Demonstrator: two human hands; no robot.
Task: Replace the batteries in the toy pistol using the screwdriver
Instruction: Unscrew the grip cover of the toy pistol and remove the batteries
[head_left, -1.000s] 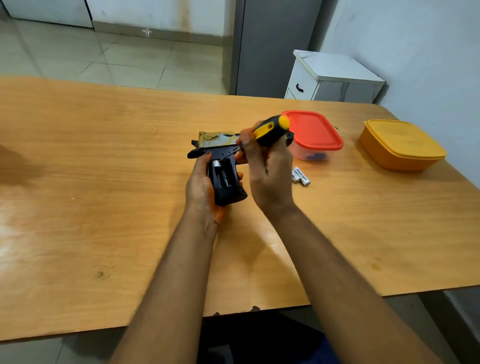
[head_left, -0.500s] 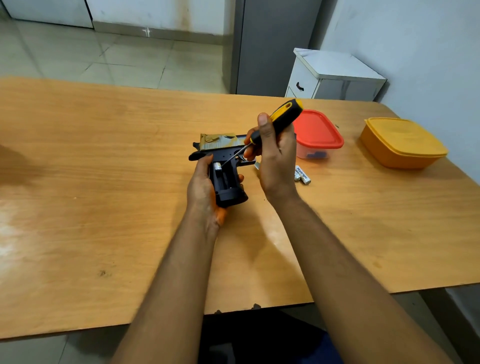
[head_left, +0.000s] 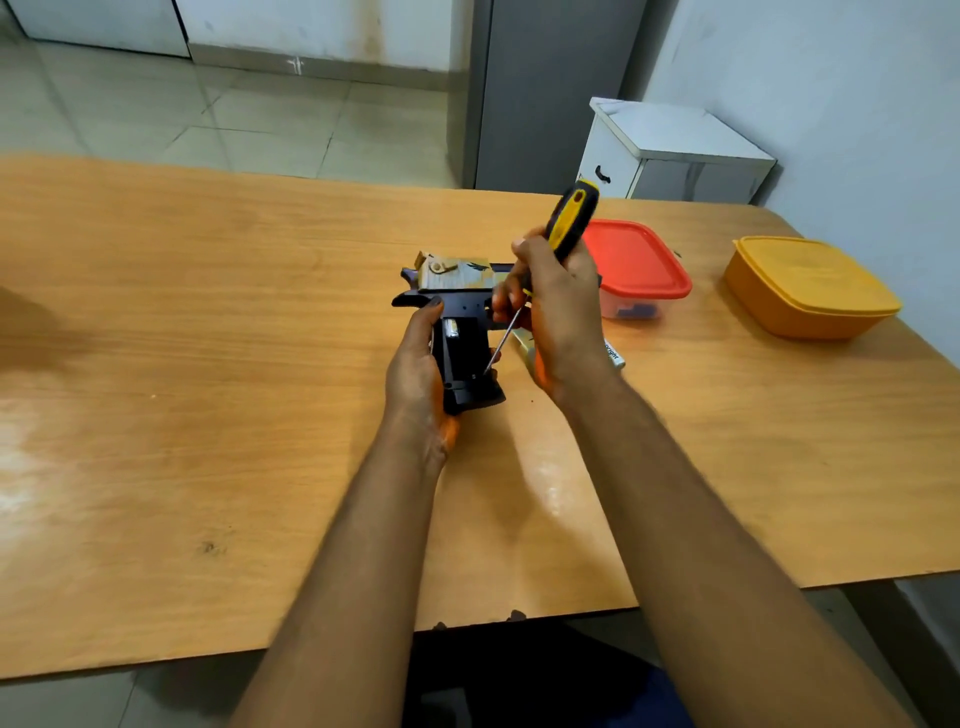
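Note:
A black toy pistol (head_left: 465, 358) with a tan slide lies sideways over the table's middle, its grip pointing toward me. My left hand (head_left: 415, 364) grips that handle from the left. One battery end shows at the top of the grip. My right hand (head_left: 558, 312) holds the yellow-and-black screwdriver (head_left: 569, 218) nearly upright, and its metal tip rests low on the grip's side. Loose batteries (head_left: 613, 356) lie on the table just behind my right hand, partly hidden by it.
A clear box with a red lid (head_left: 636, 260) stands right of the pistol, an orange lidded box (head_left: 808, 286) farther right. The wooden table (head_left: 208, 389) spreads wide to the left. A white cabinet (head_left: 675, 150) stands behind the table by the wall.
My right hand has swung the screwdriver from lying sideways to nearly upright, and its tip has travelled down the grip from near the battery end to the lower part.

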